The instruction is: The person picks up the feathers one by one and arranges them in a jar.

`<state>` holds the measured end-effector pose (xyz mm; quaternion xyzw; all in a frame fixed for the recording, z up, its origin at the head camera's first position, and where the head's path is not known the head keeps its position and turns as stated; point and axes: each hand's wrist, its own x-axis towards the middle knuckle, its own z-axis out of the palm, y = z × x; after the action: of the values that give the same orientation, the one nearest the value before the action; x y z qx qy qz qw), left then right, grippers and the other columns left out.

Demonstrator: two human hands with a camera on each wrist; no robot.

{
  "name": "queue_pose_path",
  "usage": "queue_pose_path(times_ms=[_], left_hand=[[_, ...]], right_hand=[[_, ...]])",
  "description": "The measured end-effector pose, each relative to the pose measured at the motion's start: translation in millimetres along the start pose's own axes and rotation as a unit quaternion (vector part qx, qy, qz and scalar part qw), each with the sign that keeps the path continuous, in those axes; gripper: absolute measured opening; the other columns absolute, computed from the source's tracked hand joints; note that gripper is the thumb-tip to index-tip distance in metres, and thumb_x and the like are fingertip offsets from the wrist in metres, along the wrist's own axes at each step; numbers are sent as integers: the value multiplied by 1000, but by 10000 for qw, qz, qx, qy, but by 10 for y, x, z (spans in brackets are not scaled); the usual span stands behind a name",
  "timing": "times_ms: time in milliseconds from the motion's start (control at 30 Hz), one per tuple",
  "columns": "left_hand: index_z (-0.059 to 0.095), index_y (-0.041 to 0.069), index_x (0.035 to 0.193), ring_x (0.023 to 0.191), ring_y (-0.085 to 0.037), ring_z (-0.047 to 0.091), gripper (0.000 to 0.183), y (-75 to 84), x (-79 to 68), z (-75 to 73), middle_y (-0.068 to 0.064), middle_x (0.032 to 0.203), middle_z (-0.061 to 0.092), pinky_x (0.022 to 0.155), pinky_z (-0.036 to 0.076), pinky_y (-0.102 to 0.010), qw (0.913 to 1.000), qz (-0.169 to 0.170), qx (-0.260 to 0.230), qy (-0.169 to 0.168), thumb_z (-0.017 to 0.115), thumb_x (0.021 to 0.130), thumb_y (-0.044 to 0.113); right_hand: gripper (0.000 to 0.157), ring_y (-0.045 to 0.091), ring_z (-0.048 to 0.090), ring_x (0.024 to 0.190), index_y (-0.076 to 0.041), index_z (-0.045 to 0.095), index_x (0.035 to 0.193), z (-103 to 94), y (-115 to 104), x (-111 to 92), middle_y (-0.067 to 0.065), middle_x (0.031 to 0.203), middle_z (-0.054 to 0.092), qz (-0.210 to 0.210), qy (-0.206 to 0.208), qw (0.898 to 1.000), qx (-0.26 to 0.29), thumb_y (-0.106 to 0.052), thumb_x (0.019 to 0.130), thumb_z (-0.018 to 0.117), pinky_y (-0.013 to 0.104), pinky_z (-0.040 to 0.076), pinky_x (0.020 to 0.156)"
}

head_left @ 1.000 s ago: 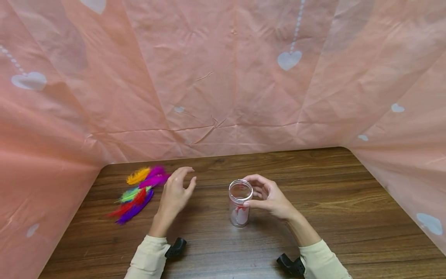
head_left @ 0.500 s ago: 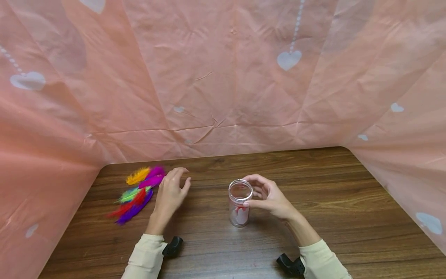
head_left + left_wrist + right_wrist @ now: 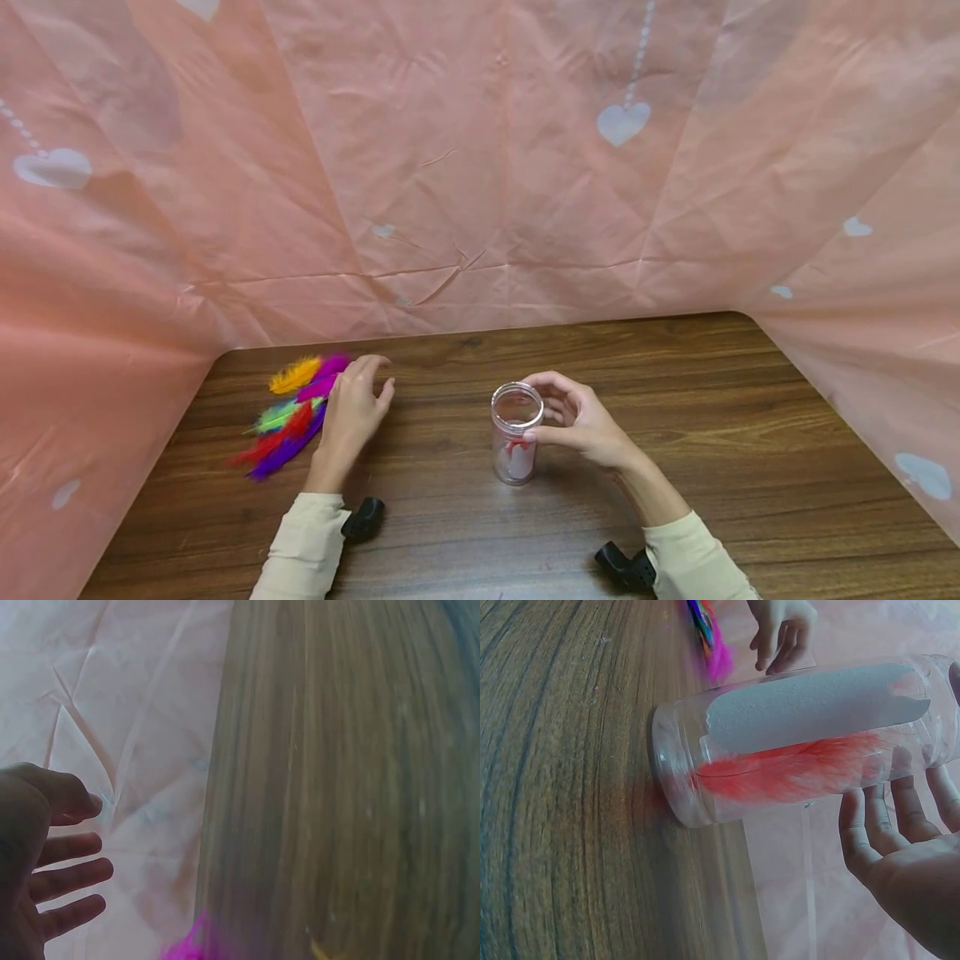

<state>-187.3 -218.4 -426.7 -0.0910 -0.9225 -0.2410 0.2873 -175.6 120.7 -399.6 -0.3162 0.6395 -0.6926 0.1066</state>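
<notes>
A clear jar (image 3: 512, 467) stands upright and uncapped on the table, with a pale label on its side. Inside it, the right wrist view shows a red feather (image 3: 795, 769). My right hand (image 3: 588, 425) holds the jar near its rim, thumb on the near side and fingers behind. Loosely bent and holding nothing, my left hand (image 3: 351, 412) hovers beside several bright feathers, covering part of them in the head view. Among these are an orange feather (image 3: 295, 376), a magenta one (image 3: 318, 387), a green one (image 3: 276, 417), a red one (image 3: 277, 439) and a purple one.
The wooden table (image 3: 675, 375) has a far edge against a pink cloth (image 3: 465, 192) printed with pale hearts. That cloth also rises along both sides. A black wrist camera (image 3: 363, 519) sits at the left cuff, another black camera (image 3: 626, 568) at the right.
My left hand has moved left, in over the right side of the feathers. The right hand and the jar have stayed in place.
</notes>
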Motion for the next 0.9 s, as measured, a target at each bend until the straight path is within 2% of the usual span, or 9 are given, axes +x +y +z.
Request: queue_pose_path(times_ms=[567, 900], left_hand=[[70, -6, 109, 101, -43, 66, 30, -263, 16, 19, -24, 112, 71, 90, 53, -55, 9992, -264, 150, -272, 82, 82, -3], [69, -6, 108, 100, -44, 65, 31, -370, 11, 24, -24, 110, 71, 92, 52, -56, 9987, -259, 246, -364, 83, 81, -3]], right_hand=[[56, 16, 67, 112, 20, 49, 129, -8, 36, 11, 8, 122, 67, -118, -49, 9999, 65, 4, 86, 80, 28, 55, 97], [57, 15, 67, 111, 21, 48, 129, -2, 30, 21, 7, 121, 67, -146, -60, 9998, 78, 5, 85, 80, 27, 54, 97]])
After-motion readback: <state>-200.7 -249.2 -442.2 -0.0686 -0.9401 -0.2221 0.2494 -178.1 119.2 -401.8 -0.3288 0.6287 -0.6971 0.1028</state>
